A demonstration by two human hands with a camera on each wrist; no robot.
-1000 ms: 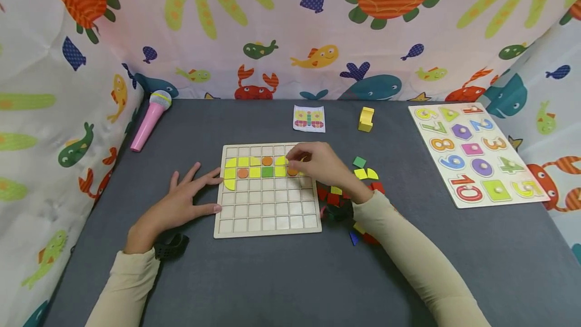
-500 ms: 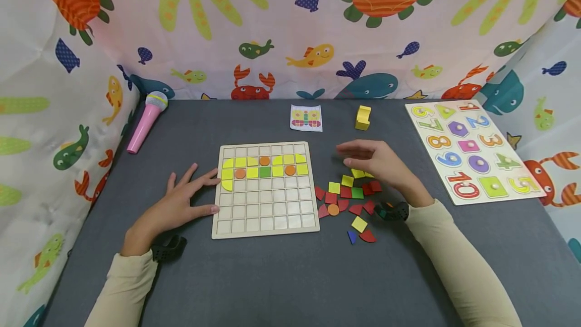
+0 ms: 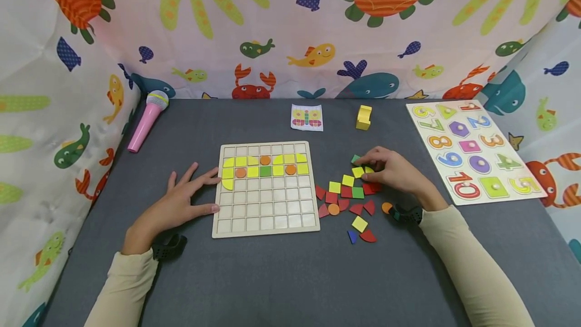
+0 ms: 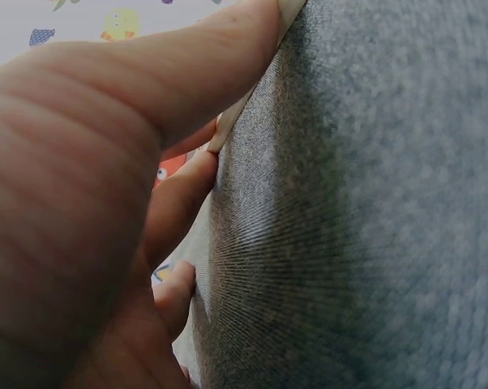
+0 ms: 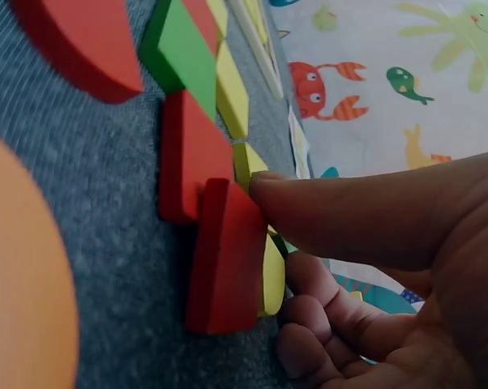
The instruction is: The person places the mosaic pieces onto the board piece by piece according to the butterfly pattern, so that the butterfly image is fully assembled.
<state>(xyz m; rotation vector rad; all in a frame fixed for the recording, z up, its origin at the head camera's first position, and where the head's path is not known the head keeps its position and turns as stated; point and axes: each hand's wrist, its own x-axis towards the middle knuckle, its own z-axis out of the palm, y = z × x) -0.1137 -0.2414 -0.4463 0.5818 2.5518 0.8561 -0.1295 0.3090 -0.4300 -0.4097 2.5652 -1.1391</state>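
Observation:
The left hand (image 3: pixel 179 206) rests with spread fingers and thumb against the left edge of a wooden grid board (image 3: pixel 268 211). In the left wrist view, thumb and fingertips touch the board's edge. Yellow, orange and green tiles fill part of the board's upper rows. To the board's right, the right hand (image 3: pixel 392 171) has thumb and fingers curled about a yellow quarter-circle tile (image 5: pixel 272 279), which they partly hide. Beside it lie a green square tile (image 3: pixel 355 159), a yellow square tile (image 3: pixel 357 172) and red tiles (image 5: pixel 232 251), two of them overlapping.
More loose tiles, including a blue triangle (image 3: pixel 352 237) and an orange disc (image 3: pixel 386 208), lie right of the board. Behind stand a butterfly pattern card (image 3: pixel 306 117) and a yellow block (image 3: pixel 363 117). A pink microphone (image 3: pixel 146 125) lies left, a number puzzle (image 3: pixel 474 153) right.
The right hand has left the board's upper right, where yellow tiles now sit above and beside the orange disc, and has moved right to the loose tiles. The left hand stays at the board.

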